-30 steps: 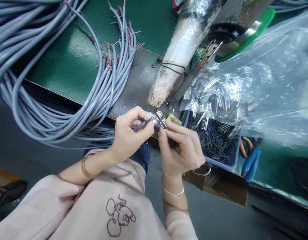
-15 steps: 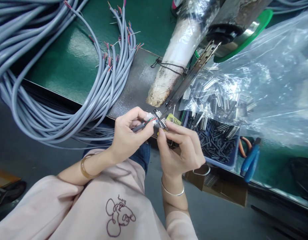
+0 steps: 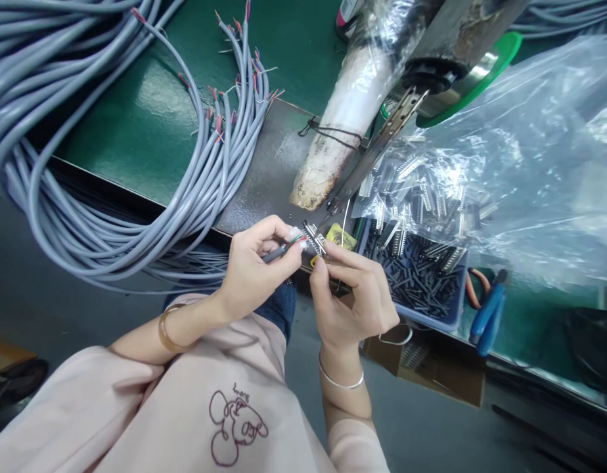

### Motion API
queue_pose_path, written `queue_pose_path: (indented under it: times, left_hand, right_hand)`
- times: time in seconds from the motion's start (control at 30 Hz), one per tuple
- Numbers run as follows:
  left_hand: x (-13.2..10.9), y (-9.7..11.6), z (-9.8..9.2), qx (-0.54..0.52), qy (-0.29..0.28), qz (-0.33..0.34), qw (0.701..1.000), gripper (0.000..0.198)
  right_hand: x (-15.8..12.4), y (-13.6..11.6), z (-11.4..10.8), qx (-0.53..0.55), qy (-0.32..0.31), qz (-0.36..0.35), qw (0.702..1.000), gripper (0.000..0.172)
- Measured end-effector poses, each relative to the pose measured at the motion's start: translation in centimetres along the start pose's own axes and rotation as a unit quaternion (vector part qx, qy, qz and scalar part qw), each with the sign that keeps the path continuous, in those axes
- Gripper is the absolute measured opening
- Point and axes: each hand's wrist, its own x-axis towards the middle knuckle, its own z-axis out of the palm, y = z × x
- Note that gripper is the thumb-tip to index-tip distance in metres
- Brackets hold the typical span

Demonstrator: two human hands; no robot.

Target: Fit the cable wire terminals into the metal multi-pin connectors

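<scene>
"Head view: report the left hand point(image 3: 254, 266)."

"Thumb and fingers narrowed in a pinch, holding a grey cable point(image 3: 274, 255). White covers point(image 3: 296, 232) are fitted to the fingertips. Red and green wires point(image 3: 296, 242) emerge from the cable and point at the connector point(image 3: 313, 236)."

"Location of the connector?"

"Between the hands, in front of the plate point(image 3: 264, 154) at the worktop point(image 3: 150, 98) edge. It lies aslant, its row of pins facing the left hand."

"Right hand point(image 3: 359, 289)?"

"Thumb and index finger narrowed, gripping the connector at its lower end. The remaining fingers are curled."

"Position of the iron point(image 3: 359, 169)?"

"It slants down from the upper right. Its tip ends at the connector; contact cannot be confirmed. A wrapped tube point(image 3: 333, 135) runs beside it, a dark tie around its lower part."

"Items on the right?"

"A blue tray point(image 3: 434, 322) of short black pieces point(image 3: 424, 286), partly covered by a clear bag point(image 3: 540, 171) with metal parts in it. Pliers point(image 3: 488, 312) lie just beside the tray."

"Items on the left?"

"A large cable bundle point(image 3: 185, 217), hanging over the worktop edge. Its stripped ends lie on the worktop."
</scene>
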Motion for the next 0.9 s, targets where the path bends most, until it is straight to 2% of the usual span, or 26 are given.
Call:
queue_pose_path:
  times: [0.1, 0.27, 0.5, 0.73, 0.9]
  left_hand:
    - [-0.1, 0.0, -0.3, -0.022, -0.005, -0.014, 1.000, 0.012]
    - [0.0, -0.1, -0.8, -0.064, -0.046, -0.012, 0.997, 0.009]
    - [0.2, 0.0, -0.7, -0.015, -0.025, 0.005, 1.000, 0.006]
    - [0.7, 0.0, -0.6, 0.005, -0.024, 0.043, 0.999, 0.006]
    - [1.0, -0.2, -0.6, 0.005, -0.029, 0.047, 0.998, 0.005]
  right_hand:
    - [-0.3, -0.2, 0.0, 0.021, 0.005, 0.030, 0.999, 0.016]
    - [-0.5, -0.2, -0.2, 0.111, -0.021, 0.127, 0.986, 0.014]
    - [0.3, -0.2, -0.3, 0.030, -0.035, 0.032, 0.998, 0.016]
    - [0.6, 0.1, 0.2, 0.023, -0.023, 0.018, 0.999, 0.016]
    - [0.8, 0.2, 0.4, 0.026, -0.027, 0.024, 0.999, 0.014]
